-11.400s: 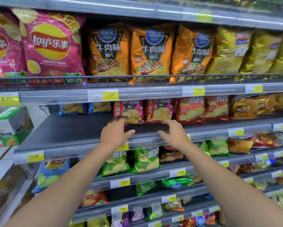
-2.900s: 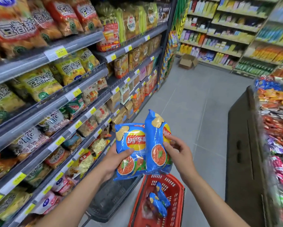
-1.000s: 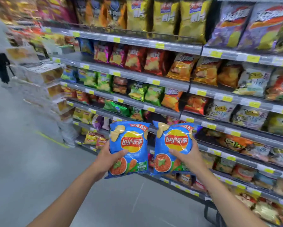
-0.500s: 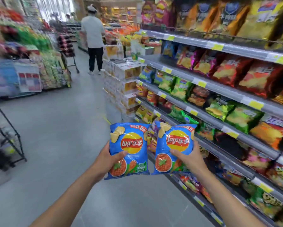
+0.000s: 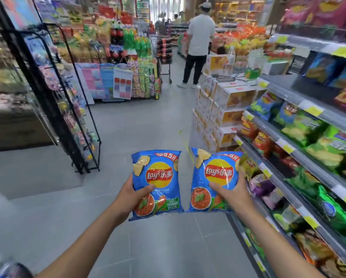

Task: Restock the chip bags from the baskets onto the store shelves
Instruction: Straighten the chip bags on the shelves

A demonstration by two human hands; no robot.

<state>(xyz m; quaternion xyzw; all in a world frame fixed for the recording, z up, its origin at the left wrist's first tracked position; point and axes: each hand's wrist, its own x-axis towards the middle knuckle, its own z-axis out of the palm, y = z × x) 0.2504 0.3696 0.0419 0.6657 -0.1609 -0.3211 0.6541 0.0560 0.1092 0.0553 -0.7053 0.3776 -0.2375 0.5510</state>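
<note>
The store shelves (image 5: pixel 282 91) run down the right side, packed with green, red and yellow snack bags. No open gap shows on the near tiers, so pushing a bag in could crush it or knock a neighbour off the edge. Blurred blue packs (image 5: pixel 326 70) sit on an upper tier further along. They may be the matching slot, but the print cannot be read, so misplacing the stock is a real risk.

The grey floor (image 5: pixel 140 125) of the aisle lies open ahead. A black wire display rack (image 5: pixel 68 117) stands at the left, well apart from the arms. A stack of cartons (image 5: pixel 224 109) at the shelf end narrows the way forward. Beyond it, a person in a grey shirt (image 5: pixel 200 35) stands in the aisle facing away and could step back into the path.

The two blue Lay's bags are held upright side by side over the floor, just beside the lower shelves. The left bag (image 5: pixel 158 177) is in the left hand (image 5: pixel 131 196), with the grip clamped on its lower edge and the thumb across the front. The right bag (image 5: pixel 214 177) is in the right hand (image 5: pixel 233 194), with the grip clamped the same way. Each glossy, air-filled bag is held by one low corner, so it could slip or tip when lifted to a shelf.
</note>
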